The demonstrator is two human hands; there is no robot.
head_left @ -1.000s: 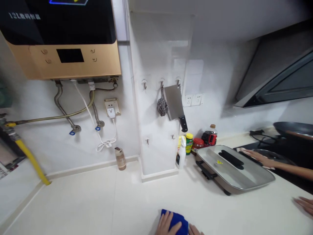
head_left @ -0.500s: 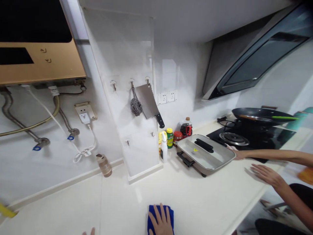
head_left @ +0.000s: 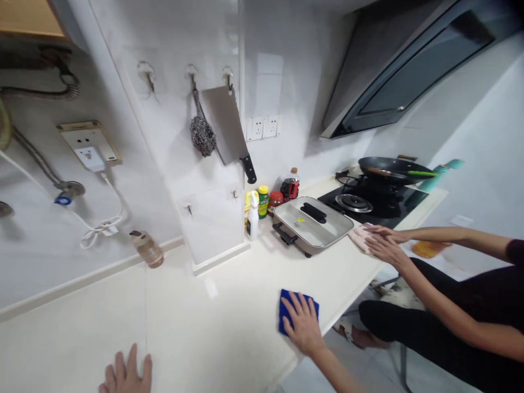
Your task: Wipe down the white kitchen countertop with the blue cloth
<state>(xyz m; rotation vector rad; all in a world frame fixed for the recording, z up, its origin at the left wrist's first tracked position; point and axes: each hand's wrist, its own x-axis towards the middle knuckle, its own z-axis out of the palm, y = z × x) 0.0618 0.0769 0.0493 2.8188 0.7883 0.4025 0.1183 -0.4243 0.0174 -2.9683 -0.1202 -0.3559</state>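
Note:
Under my right hand (head_left: 305,326) lies a folded blue cloth (head_left: 285,312), pressed flat on the white countertop (head_left: 221,327) near its front edge. The fingers of that hand are spread over the cloth. My left hand (head_left: 127,374) rests at the bottom left, fingers apart, with nothing in it; only its upper part is in the picture. Beyond the blue cloth stands a rectangular electric pan (head_left: 313,226) with a glass lid and black handles. To its right, a co-worker's two hands (head_left: 385,242) press a pale pink cloth (head_left: 360,238) onto the counter.
A white spray bottle (head_left: 252,218), a green jar (head_left: 263,202) and a red-lidded jar (head_left: 275,203) stand by the wall. A brownish bottle (head_left: 146,250) is at the left. A cleaver (head_left: 227,125) and steel scourer (head_left: 203,135) hang on hooks. A wok (head_left: 395,170) sits on the cooktop (head_left: 380,207).
My right hand and the blue cloth have moved right, towards the counter's front edge. More of my left hand shows. The co-worker's hands have come together on the pink cloth. The view has shifted.

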